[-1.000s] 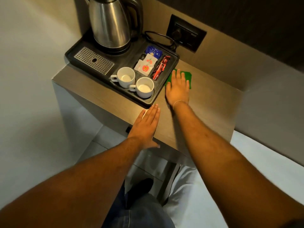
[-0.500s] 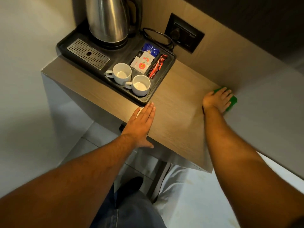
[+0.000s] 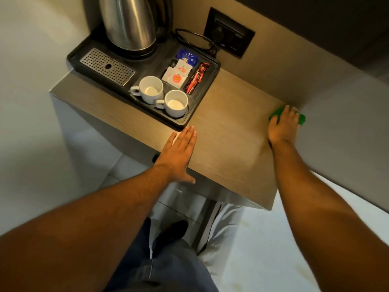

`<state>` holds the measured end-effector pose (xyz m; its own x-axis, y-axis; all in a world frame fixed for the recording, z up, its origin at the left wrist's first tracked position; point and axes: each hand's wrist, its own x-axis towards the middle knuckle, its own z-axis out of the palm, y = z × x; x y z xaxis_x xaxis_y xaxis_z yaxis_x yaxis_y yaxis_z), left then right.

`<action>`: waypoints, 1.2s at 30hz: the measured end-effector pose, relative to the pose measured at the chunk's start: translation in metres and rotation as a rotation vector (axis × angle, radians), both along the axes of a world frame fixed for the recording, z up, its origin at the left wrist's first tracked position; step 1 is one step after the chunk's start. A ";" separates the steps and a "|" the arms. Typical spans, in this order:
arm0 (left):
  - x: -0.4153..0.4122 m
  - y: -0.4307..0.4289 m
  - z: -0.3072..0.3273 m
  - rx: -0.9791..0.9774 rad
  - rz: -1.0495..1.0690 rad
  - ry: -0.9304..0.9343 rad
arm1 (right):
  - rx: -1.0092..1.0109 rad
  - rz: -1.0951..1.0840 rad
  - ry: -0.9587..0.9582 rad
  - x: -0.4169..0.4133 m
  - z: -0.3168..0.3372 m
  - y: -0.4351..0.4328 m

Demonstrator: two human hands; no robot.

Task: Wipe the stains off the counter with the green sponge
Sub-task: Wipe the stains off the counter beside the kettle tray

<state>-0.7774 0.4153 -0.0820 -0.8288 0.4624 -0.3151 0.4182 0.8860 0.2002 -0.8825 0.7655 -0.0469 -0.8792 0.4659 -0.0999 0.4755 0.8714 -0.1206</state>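
The green sponge (image 3: pixel 301 118) lies flat on the wooden counter (image 3: pixel 229 127) at its far right corner, by the wall. My right hand (image 3: pixel 283 128) presses down on the sponge with fingers spread over it, hiding most of it. My left hand (image 3: pixel 177 153) rests flat, palm down, on the counter's front edge, just in front of the black tray, holding nothing. No stains stand out on the counter surface from here.
A black tray (image 3: pixel 207 94) fills the counter's left half, carrying a steel kettle (image 3: pixel 129 23), two white cups (image 3: pixel 150 89), sachets (image 3: pixel 177 73) and a drip grate (image 3: pixel 107 66). A wall socket (image 3: pixel 229 32) with a looped cord sits behind. The counter's right end meets a wall.
My right hand has swept the sponge from beside the tray across to the counter's far right corner. The left hand has stayed flat at the front edge.
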 end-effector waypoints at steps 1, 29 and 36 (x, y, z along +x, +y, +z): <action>0.001 0.000 0.000 0.000 0.002 0.002 | -0.013 -0.042 -0.015 0.009 -0.001 0.003; -0.003 0.000 -0.001 0.030 0.003 -0.049 | -0.205 0.213 -0.080 0.071 0.005 -0.110; 0.015 -0.020 0.016 -0.024 -0.105 -0.060 | -0.146 0.526 -0.115 0.210 -0.030 -0.178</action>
<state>-0.7626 0.3949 -0.0660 -0.7558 0.5371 -0.3744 0.4964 0.8430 0.2072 -0.6721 0.5875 -0.0765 -0.9691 -0.0585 -0.2396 -0.0016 0.9729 -0.2312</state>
